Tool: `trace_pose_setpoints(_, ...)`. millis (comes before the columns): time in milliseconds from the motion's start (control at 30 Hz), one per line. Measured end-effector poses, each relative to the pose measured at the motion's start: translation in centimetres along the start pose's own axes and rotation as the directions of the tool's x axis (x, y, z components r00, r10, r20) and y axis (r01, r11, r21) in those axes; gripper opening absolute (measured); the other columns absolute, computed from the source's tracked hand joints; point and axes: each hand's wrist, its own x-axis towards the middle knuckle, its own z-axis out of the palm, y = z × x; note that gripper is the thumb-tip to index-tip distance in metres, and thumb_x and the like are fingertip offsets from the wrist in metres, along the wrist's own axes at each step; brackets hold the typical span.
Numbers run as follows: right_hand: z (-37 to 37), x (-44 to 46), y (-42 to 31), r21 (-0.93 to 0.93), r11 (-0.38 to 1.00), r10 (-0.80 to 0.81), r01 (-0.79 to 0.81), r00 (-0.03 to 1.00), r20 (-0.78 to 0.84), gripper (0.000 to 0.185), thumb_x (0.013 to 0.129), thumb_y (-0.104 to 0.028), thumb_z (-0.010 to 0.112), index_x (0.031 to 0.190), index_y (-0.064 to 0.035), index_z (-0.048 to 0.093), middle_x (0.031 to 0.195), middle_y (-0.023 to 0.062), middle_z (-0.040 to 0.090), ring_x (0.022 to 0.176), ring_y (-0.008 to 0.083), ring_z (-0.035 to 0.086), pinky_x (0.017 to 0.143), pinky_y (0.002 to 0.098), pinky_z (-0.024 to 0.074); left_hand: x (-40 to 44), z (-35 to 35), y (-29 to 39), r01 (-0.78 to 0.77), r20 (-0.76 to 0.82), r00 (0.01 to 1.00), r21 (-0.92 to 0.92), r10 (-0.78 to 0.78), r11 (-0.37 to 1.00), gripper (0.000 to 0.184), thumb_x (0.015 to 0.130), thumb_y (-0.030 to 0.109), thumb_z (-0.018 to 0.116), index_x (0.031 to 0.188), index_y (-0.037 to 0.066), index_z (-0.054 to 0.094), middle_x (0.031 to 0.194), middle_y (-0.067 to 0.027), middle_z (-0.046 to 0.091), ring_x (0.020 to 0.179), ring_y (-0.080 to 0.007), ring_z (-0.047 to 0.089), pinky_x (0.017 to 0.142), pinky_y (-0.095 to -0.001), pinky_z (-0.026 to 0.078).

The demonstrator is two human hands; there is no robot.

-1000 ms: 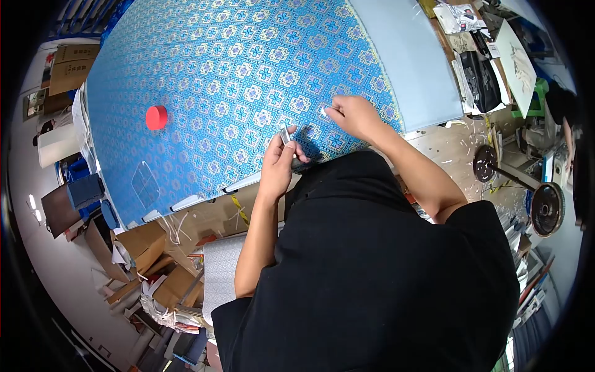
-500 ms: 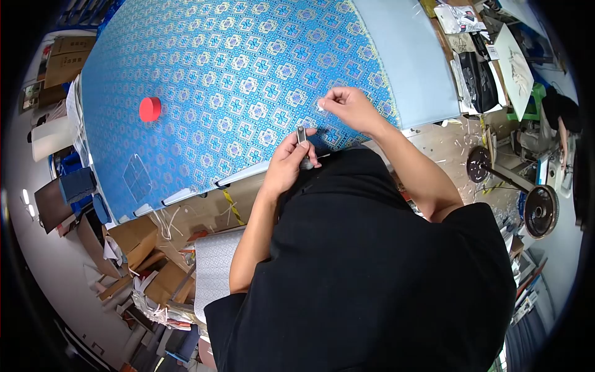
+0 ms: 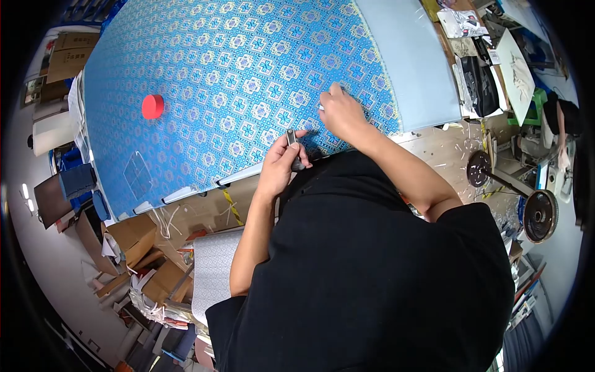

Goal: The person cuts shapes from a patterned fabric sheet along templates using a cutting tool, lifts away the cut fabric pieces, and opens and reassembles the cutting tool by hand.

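Observation:
My left hand (image 3: 278, 166) is closed around a small silver metal tool with dark edges (image 3: 291, 137), held upright near the table's front edge. Its exact kind is too small to make out. Over the blue patterned fabric (image 3: 217, 68), my right hand (image 3: 344, 116) is closed in a pinch, and a tiny white bit (image 3: 321, 108) shows at its fingertips. Most of that hand's fingers are turned away from view. A round red object (image 3: 152, 106) lies on the fabric, well to the left of both hands.
A pale bare strip of tabletop (image 3: 412, 62) borders the fabric on the right. Beyond it are a black pouch (image 3: 478, 85) and papers. A fan (image 3: 540, 215) stands at right. Cardboard boxes (image 3: 133, 242) and a patterned roll (image 3: 214, 270) sit below the table's front edge.
My right hand has turned over with its knuckles up and shifted slightly down and left. My left hand has moved a little left with the metal tool still in it.

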Motion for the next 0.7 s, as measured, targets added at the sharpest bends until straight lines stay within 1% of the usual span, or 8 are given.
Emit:
trace_pose_setpoints(100,0.2,-0.4,-0.2,0.006,0.999,-0.049,0.049,0.999,-0.006,0.011,0.085,0.001,0.060,0.093,0.0057,0.066,0.101,0.0237,0.060,0.092,0.0397,0.067,0.078,0.0484,0.0580,-0.1,-0.6,-0.1,-0.015,-0.007,1.000,-0.003,0.015,1.000,0.035,0.109,0.013,0.048,0.139,-0.004,0.053,0.085,-0.0062,0.061,0.077,-0.0151,0.063,0.076,-0.0329,0.056)
trace_pose_setpoints(233,0.6,-0.5,0.2,-0.005,0.995,-0.101,0.101,0.993,-0.054,0.009,0.085,0.000,0.061,0.092,0.0044,0.066,0.103,0.0232,0.060,0.092,0.0393,0.066,0.079,0.0491,0.0557,-0.3,-0.9,-0.3,0.001,-0.007,1.000,0.012,-0.001,1.000,0.035,0.110,0.015,0.047,0.140,-0.003,0.053,0.087,-0.0059,0.062,0.077,-0.0147,0.063,0.076,-0.0322,0.056)
trace_pose_setpoints(300,0.6,-0.6,0.4,-0.057,0.974,-0.228,0.221,0.960,-0.165,0.008,0.086,-0.001,0.061,0.091,0.0031,0.065,0.098,0.0201,0.062,0.090,0.0384,0.064,0.079,0.0486,0.0530,-0.4,-1.0,-0.2,0.000,-0.006,1.000,0.023,0.000,1.000,0.035,0.111,0.016,0.047,0.140,-0.003,0.053,0.088,-0.0056,0.062,0.077,-0.0144,0.063,0.076,-0.0319,0.056)
trace_pose_setpoints(433,-0.4,-0.5,0.0,-0.008,0.981,-0.195,0.195,0.974,-0.111,0.006,0.089,-0.004,0.062,0.091,0.0009,0.065,0.095,0.0165,0.066,0.091,0.0355,0.065,0.079,0.0468,0.0516,-0.4,-0.9,-0.4,0.015,-0.010,1.000,0.044,-0.015,0.999,0.036,0.112,0.021,0.048,0.139,-0.001,0.056,0.088,-0.0038,0.061,0.077,-0.0125,0.062,0.075,-0.0299,0.054)
trace_pose_setpoints(500,-2.2,-0.2,-0.8,0.235,0.967,-0.123,0.101,0.989,0.084,0.008,0.093,-0.009,0.065,0.095,-0.0023,0.067,0.095,0.0131,0.070,0.096,0.0320,0.067,0.080,0.0453,0.0523,-0.5,-1.0,-0.4,0.013,-0.006,1.000,0.069,-0.012,0.998,0.036,0.112,0.022,0.048,0.138,-0.001,0.057,0.088,-0.0034,0.061,0.076,-0.0121,0.062,0.074,-0.0292,0.054)
trace_pose_setpoints(533,-2.8,-0.2,-1.2,0.238,0.966,-0.124,0.101,0.989,0.085,0.008,0.093,-0.009,0.065,0.095,-0.0023,0.067,0.095,0.0131,0.070,0.096,0.0320,0.067,0.080,0.0453,0.0523,-0.6,-1.1,-0.4,0.031,-0.010,1.000,0.117,-0.030,0.993,0.036,0.112,0.023,0.048,0.137,0.000,0.058,0.088,-0.0028,0.061,0.075,-0.0116,0.061,0.073,-0.0280,0.054)
trace_pose_setpoints(600,-3.9,-0.3,-2.1,0.512,0.854,-0.169,0.088,0.979,0.114,0.008,0.095,-0.013,0.067,0.099,-0.0065,0.068,0.098,0.0110,0.071,0.095,0.0306,0.069,0.082,0.0442,0.0534,-0.6,-1.1,-0.3,0.048,-0.012,0.999,0.166,-0.047,0.985,0.036,0.112,0.025,0.048,0.137,0.001,0.059,0.088,-0.0023,0.061,0.074,-0.0111,0.061,0.072,-0.0269,0.053)
trace_pose_setpoints(700,-4.5,-0.3,-2.7,0.521,0.824,-0.312,0.225,0.946,0.085,0.011,0.099,-0.013,0.067,0.107,-0.0060,0.070,0.099,0.0098,0.071,0.092,0.0271,0.070,0.082,0.0397,0.0557,-0.5,-1.0,-0.2,0.063,0.019,0.997,0.205,-0.069,0.977,0.036,0.112,0.027,0.049,0.137,0.003,0.060,0.087,-0.0014,0.061,0.073,-0.0105,0.060,0.069,-0.0253,0.051)
